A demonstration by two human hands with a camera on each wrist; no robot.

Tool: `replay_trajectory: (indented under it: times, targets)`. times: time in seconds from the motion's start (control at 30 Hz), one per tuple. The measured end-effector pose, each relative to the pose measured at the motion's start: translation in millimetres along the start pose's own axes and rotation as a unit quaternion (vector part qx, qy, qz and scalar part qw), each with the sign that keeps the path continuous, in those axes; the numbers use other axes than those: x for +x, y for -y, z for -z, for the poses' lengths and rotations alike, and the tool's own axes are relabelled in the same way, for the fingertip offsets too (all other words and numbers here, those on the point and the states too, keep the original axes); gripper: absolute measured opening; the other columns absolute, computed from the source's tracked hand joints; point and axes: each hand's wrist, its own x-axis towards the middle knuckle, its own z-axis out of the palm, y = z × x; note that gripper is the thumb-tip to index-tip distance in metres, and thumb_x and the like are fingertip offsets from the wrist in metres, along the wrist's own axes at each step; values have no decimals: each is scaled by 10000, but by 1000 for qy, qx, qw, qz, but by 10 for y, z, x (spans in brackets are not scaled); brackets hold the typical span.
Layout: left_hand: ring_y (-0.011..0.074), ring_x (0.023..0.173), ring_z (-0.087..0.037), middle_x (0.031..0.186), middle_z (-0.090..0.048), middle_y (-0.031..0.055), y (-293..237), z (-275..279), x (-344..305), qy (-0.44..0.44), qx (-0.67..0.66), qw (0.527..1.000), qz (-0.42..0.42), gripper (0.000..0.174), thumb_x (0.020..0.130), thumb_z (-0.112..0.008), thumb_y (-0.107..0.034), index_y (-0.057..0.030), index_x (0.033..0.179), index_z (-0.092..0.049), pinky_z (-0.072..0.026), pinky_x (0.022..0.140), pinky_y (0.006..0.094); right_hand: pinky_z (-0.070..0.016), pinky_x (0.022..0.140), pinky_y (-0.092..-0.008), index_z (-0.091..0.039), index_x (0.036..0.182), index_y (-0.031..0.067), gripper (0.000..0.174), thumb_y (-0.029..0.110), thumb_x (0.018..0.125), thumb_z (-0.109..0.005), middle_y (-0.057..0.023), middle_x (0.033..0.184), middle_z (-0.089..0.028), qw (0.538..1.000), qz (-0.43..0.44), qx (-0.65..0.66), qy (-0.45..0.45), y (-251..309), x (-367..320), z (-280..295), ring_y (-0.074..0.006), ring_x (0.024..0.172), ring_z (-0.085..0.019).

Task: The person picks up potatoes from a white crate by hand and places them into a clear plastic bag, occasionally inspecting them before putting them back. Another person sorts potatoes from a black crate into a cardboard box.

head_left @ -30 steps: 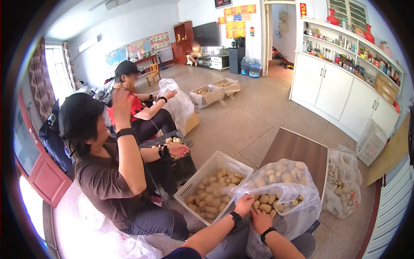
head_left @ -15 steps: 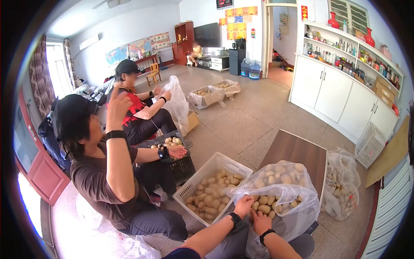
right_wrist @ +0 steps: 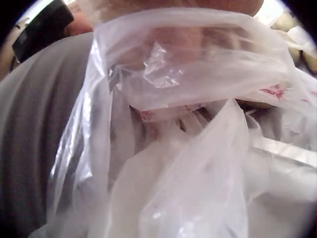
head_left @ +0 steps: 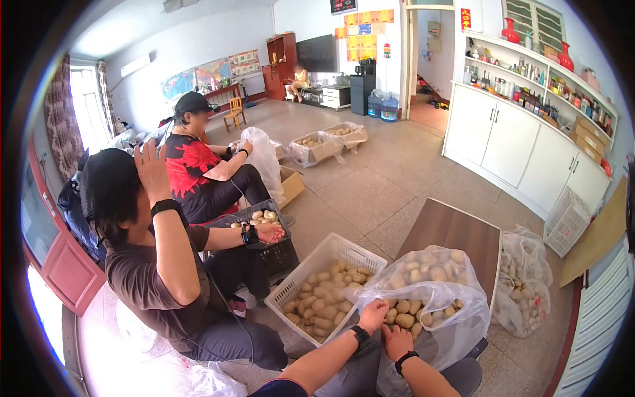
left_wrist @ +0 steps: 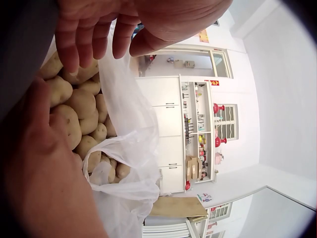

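Note:
A clear plastic bag [head_left: 463, 331] full of potatoes [head_left: 413, 309] lies against my legs, its mouth towards me. My left hand [head_left: 373, 316] is at the left side of the bag's mouth; in the left wrist view its fingers [left_wrist: 94, 39] hang loosely over the potatoes, thumb apart. At the near edge of the mouth, my right hand [head_left: 397, 343] rests its fingers by the front potatoes. Clear film [right_wrist: 198, 74] lies across that hand in the right wrist view, hiding its fingertips. Neither hand grips a potato.
Left of the bag stands a white crate [head_left: 344, 245] of potatoes. A brown board [head_left: 453, 231] lies behind it, another potato bag [head_left: 526, 284] to the right. One person [head_left: 165, 264] sits close on my left, another [head_left: 205, 159] beyond, near a black crate [head_left: 281, 257].
The near person on the left has moved a raised hand to the cap's brim. Farther off, the person in red has shifted a plastic bag. My hands have barely moved.

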Motion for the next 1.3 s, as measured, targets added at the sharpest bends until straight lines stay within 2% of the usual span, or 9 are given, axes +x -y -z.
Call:
replay_trajectory:
  times: [0.53,0.63,0.8,0.93,1.0,1.13,1.2,1.23,1.3]
  targets:
    - [111,718,-596,822,-637,27,-18,-10,-11,-2,2,1000,8,191,888,-599,-163,-19,1004,-647,-517,624,267,-472,797,-453,-543,1238,204,354,252,888,-551,-76,1062,-576,1000,-7,-1,-25,-64,-55,-20,-296,976,-573]
    - [118,788,-603,885,-635,39,-26,1,-15,15,6,1000,22,190,907,-585,-148,-29,1050,-622,-516,679,270,-479,797,-445,-544,1226,177,350,250,883,-550,-80,1061,-580,1000,-10,-11,-10,-109,-48,-71,-304,986,-574]
    - [117,809,-605,913,-635,34,-53,17,-30,23,1,999,31,195,912,-586,-155,-37,1064,-619,-521,687,275,-474,840,-457,-530,1208,75,476,215,771,-657,-148,1050,-575,993,-40,103,-41,-157,-58,168,-359,990,-571]
    - [112,752,-597,862,-632,30,-78,-8,-48,11,-9,1000,19,205,903,-604,-180,-24,1032,-637,-517,649,269,-466,850,-475,-530,1193,58,501,188,733,-680,-196,1060,-570,975,-73,192,-88,-264,-88,259,-380,998,-561]
    - [114,774,-597,887,-632,31,-96,-15,-57,16,17,1000,21,215,914,-602,-192,-26,1047,-632,-517,663,272,-468,832,-475,-534,1152,36,439,174,757,-665,-223,1007,-583,932,-73,301,-186,-325,-111,227,-415,962,-559]
    - [117,796,-599,903,-630,31,-124,5,-94,33,20,999,19,233,918,-602,-206,-29,1068,-627,-518,676,273,-498,683,-418,-544,1105,35,369,199,802,-676,-164,871,-603,890,-151,399,-159,-409,-189,89,-328,776,-608]
    - [136,879,-619,979,-633,48,-135,28,-120,46,8,999,17,213,945,-566,-198,-36,1077,-611,-533,728,290,-474,543,-334,-561,1050,41,314,256,852,-675,-68,772,-578,694,-272,665,-38,-389,-228,127,-188,595,-565]
    - [136,879,-619,979,-633,48,-143,45,-128,47,9,999,17,213,945,-566,-198,-36,1077,-611,-533,728,290,-474,543,-334,-561,1050,41,314,256,852,-675,-68,772,-578,694,-272,665,-39,-382,-258,147,-188,595,-565]
    - [147,913,-613,1007,-622,51,-137,78,-143,60,-46,997,23,215,954,-563,-191,-36,1098,-599,-530,753,296,-425,466,-273,-582,1003,56,282,301,884,-655,-10,746,-549,637,-321,701,4,-300,-332,352,-92,542,-502]
